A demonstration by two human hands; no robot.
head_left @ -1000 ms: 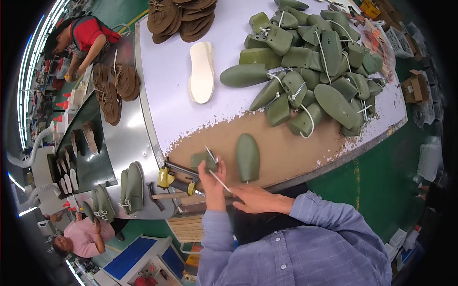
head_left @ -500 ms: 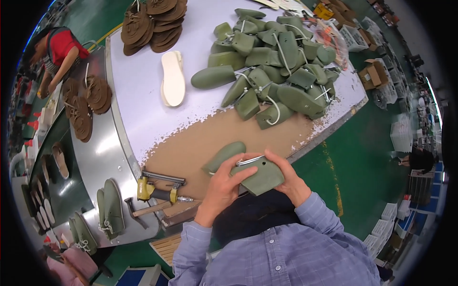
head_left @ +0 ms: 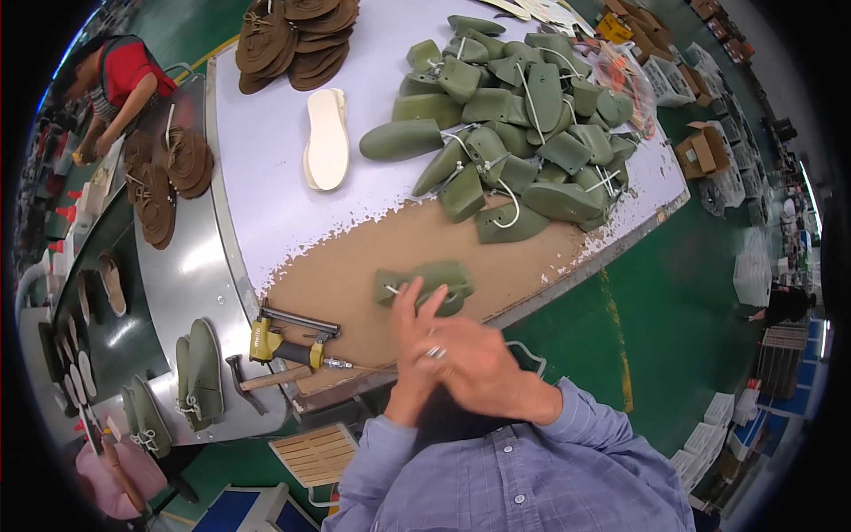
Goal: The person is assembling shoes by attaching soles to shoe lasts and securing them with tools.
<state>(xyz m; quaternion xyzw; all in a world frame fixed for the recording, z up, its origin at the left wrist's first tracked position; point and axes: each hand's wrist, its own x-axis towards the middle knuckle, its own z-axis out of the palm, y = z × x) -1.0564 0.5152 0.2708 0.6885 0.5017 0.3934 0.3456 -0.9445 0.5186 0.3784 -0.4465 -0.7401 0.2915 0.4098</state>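
Note:
My hands meet just over the table's near edge, blurred by motion. Two fingers of my left hand (head_left: 409, 341) stretch apart toward the table. My right hand (head_left: 496, 368) lies across its palm with bent fingers. Between them glints a small silvery bit (head_left: 434, 352), too small to name. Right beyond my fingertips, a pair of green shoe lasts (head_left: 441, 277) rests on the bare brown patch of the table. Farther off sits a large heap of green shoe lasts (head_left: 510, 111), some tied with white cord.
A yellow and black air stapler (head_left: 288, 344) and a wooden-handled hammer (head_left: 266, 379) lie at the table's left corner. Cream insoles (head_left: 326, 146) and stacked brown shoes (head_left: 306, 40) lie beyond. Left is a metal bench (head_left: 182, 266) with shoes. A person in red (head_left: 133, 84) works at the far left.
The green last I held in both hands now lies on the table with the other one. My hands have drawn back and come together, the right crossing over the left.

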